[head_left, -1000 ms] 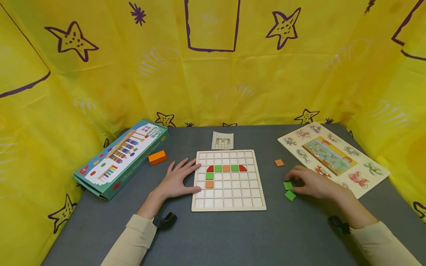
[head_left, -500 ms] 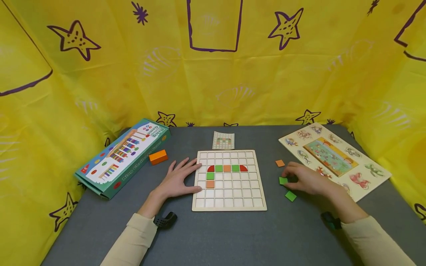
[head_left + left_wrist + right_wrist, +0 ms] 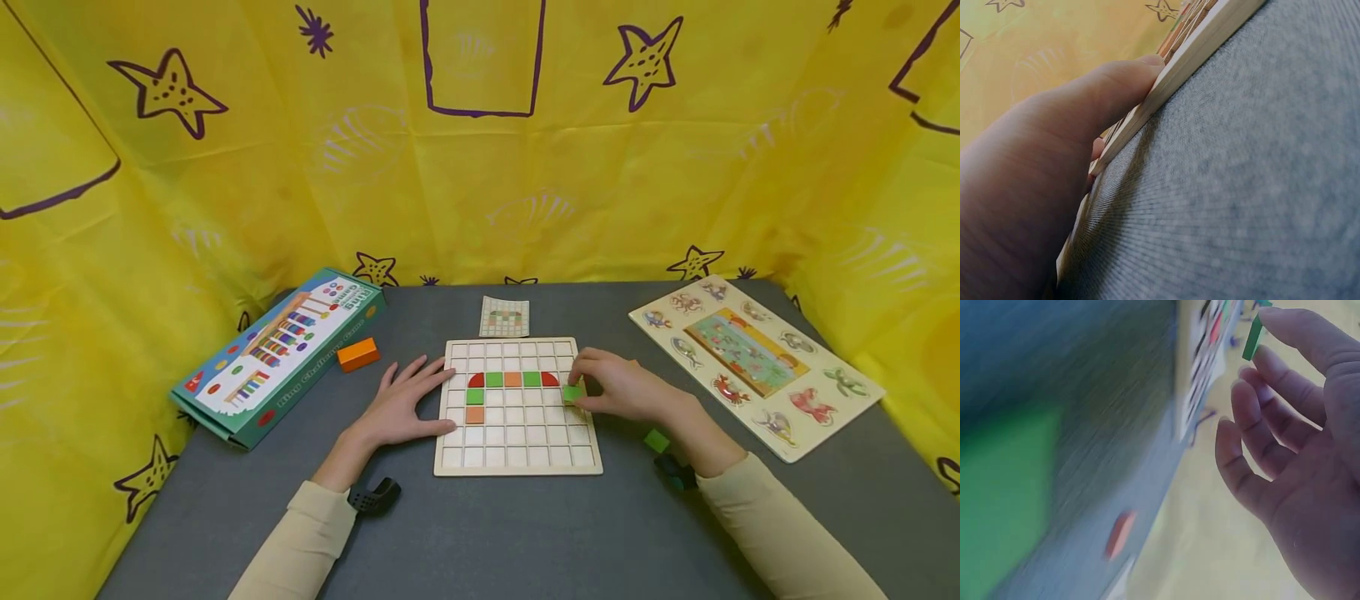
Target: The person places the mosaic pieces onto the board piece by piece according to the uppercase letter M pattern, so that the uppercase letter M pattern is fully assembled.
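A wooden grid board (image 3: 517, 457) lies on the dark table, bearing red quarter-round, green and orange tiles in its upper rows and left side. My left hand (image 3: 403, 408) rests at the board's left edge, fingers spread and fairly straight, thumb and fingertips touching the rim. Between thumb and fingers, my right hand (image 3: 626, 387) pinches a green square tile (image 3: 572, 394) over the board's right side, just below the right red tile (image 3: 550, 380). In the right wrist view the same green tile (image 3: 1252, 339) is held at the fingertips, apart from the board.
Another green tile (image 3: 656, 441) lies right of the board, partly behind the right wrist. An orange tile (image 3: 1120, 535) shows in the right wrist view. A pattern card (image 3: 504, 317) lies behind the board. A game box (image 3: 281, 354), an orange block (image 3: 358, 355) and a picture puzzle (image 3: 757, 367) flank it.
My right hand has picked up one green tile from the table at the right and carried it left over the board. My left hand has stayed in place.
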`<state>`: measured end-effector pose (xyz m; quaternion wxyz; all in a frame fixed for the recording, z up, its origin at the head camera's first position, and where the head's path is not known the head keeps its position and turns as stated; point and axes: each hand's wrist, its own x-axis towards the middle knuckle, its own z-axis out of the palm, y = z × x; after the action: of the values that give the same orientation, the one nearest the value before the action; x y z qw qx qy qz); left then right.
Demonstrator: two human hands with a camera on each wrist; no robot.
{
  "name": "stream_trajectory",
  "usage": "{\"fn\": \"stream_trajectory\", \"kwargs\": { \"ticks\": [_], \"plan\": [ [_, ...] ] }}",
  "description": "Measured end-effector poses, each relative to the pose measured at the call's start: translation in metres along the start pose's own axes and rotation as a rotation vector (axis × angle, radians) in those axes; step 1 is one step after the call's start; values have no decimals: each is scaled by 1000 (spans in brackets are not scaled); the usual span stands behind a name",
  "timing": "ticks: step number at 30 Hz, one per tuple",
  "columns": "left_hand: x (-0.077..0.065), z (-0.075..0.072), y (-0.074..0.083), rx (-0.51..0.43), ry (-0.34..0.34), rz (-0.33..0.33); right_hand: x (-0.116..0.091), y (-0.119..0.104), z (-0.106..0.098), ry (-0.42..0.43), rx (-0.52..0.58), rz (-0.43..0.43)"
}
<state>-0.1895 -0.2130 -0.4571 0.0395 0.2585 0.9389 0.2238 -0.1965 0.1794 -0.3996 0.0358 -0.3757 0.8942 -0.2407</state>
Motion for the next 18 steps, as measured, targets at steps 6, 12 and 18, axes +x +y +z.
{"fn": "stream_trajectory", "kwargs": {
  "ticks": [6, 12, 18],
  "plan": [
    [1, 0, 0, 8, 3, 5, 28, -18, 6, -32, 9, -56],
    [2, 1, -1, 12, 10, 20, 47, -28, 14, -76, 6, -58],
    [1, 1, -2, 7, 11, 20, 60, -32, 24, -102, -36, -60]
  ]
}}
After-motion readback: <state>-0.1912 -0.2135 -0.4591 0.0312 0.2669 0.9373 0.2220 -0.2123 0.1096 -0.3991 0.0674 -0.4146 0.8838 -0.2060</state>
